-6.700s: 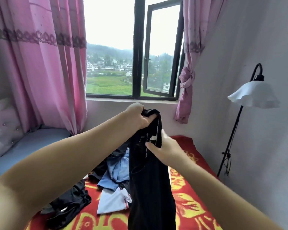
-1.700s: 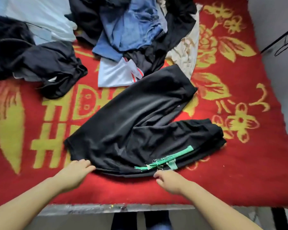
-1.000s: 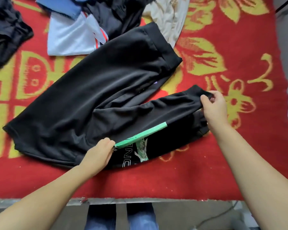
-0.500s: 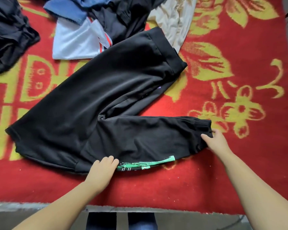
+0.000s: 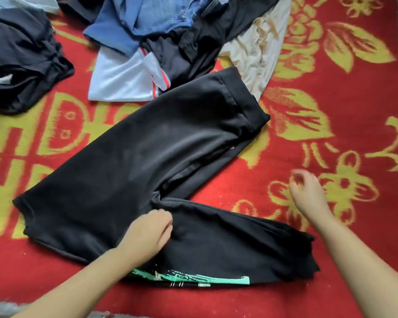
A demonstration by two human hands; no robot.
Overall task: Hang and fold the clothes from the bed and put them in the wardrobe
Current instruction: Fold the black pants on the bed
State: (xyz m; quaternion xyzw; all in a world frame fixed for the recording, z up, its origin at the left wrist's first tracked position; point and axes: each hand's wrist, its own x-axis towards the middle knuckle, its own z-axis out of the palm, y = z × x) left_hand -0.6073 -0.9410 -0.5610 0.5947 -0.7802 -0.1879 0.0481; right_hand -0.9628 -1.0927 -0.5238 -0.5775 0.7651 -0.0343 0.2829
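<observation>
Black trousers (image 5: pixel 147 161) lie spread on the red and yellow blanket (image 5: pixel 331 138) of the bed, their waistband at the left and the two legs running toward the right. One leg reaches to the far right, ending in a ribbed cuff (image 5: pixel 246 99); the other lies along the near edge, with a green printed stripe (image 5: pixel 193 277) on its near side and its end bunched in folds at the right. The left hand (image 5: pixel 147 235) rests on the trousers where the two legs meet, fingers curled down into the cloth; whether this grip pinches the fabric or only presses it I cannot tell. The right hand (image 5: pixel 307 193) is off the trousers, over the blanket just beyond the far side of the near leg, blurred, its fingers loosely curled and its grip holding nothing. At the far side of the bed is a heap of clothes: a blue denim garment (image 5: pixel 152 17), a white garment with red stripes (image 5: pixel 124 81), a cream garment (image 5: pixel 257 49) whose edge the ribbed cuff overlaps, and dark pieces between them. A separate black garment (image 5: pixel 21 65) lies bunched at the far left.
</observation>
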